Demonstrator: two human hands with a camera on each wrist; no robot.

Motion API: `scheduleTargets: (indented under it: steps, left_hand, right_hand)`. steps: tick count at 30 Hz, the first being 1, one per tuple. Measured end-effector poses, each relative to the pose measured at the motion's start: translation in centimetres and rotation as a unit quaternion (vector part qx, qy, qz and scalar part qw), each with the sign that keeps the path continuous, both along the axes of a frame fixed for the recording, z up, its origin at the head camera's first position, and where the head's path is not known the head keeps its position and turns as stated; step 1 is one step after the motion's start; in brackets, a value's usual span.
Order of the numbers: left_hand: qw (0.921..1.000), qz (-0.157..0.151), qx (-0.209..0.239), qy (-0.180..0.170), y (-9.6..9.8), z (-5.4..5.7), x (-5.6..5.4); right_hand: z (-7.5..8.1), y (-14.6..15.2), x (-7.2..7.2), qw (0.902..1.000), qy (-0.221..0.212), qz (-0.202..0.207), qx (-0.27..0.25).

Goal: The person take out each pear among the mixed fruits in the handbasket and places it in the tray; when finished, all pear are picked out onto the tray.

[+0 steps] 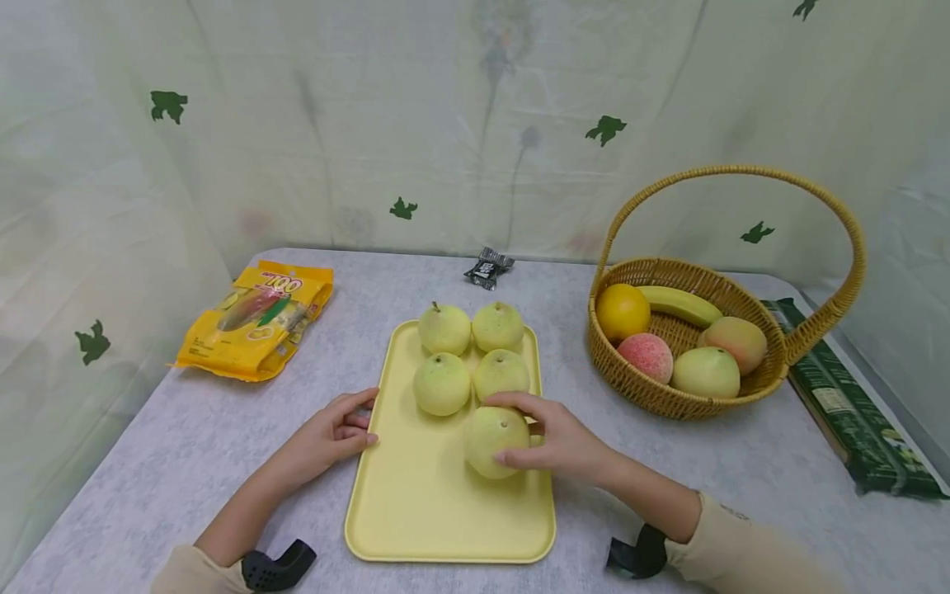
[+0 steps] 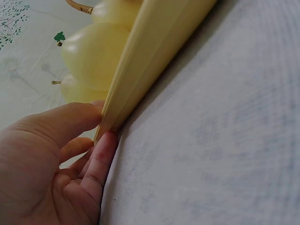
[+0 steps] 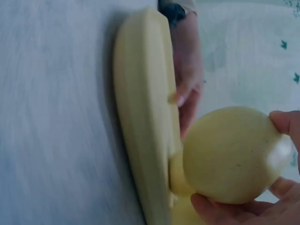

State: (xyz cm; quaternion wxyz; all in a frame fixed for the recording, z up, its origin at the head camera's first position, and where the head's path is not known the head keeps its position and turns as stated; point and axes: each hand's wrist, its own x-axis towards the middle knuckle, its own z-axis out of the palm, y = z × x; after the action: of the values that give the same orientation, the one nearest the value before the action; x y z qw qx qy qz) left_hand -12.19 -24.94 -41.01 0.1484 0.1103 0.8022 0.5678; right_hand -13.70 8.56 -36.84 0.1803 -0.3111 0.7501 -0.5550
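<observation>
My right hand point(image 1: 567, 441) holds a round yellow-green pear point(image 1: 491, 445) over the yellow tray point(image 1: 416, 511), thumb on the near side and fingers on the far side. In the right wrist view that pear point(image 3: 234, 154) appears raised above the tray's rim. Several similar pears point(image 1: 442, 384) sit together in two rows at the tray's far end. At the tray's left edge, my left hand point(image 1: 334, 429) grips the rim. The left wrist view shows the thumb point(image 2: 79, 117) over the rim, with fingers below it at the tabletop.
A wicker basket point(image 1: 646, 396) with a tall handle stands right, holding an orange, a banana, peaches and a pale green fruit. A yellow snack bag point(image 1: 256, 322) lies left. A small black wrapped packet point(image 1: 490, 268) is at the back, a long green package point(image 1: 853, 404) far right.
</observation>
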Motion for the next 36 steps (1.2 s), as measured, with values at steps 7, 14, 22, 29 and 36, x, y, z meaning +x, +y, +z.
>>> scheduleTargets:
  steps: [7, 14, 22, 29, 36]
  left_hand:
    - [1.0000, 0.000, 0.001, -0.001, 0.0, 0.1, 0.0]
    - [1.0000, 0.001, 0.001, -0.002, -0.1, 0.2, 0.1]
    - [1.0000, 0.001, -0.002, 0.001, 0.0, 0.2, 0.2]
    - [1.0000, 0.001, 0.002, 0.000, 0.1, 0.2, 0.2]
    - [1.0000, -0.001, 0.004, 0.001, 0.0, 0.1, 0.1]
  right_hand:
    - [-1.6, -2.9, 0.5, 0.9997, -0.008, 0.019, 0.013]
    - [-1.7, -4.6, 0.9, 0.9992, 0.023, 0.025, 0.021]
    - [-2.0, -5.6, 1.2, 0.9990, -0.008, 0.036, 0.024]
    - [-1.1, -4.6, 1.3, 0.9982, -0.022, 0.054, 0.015]
    - [1.3, -1.0, 1.2, 0.9914, 0.130, 0.011, -0.011]
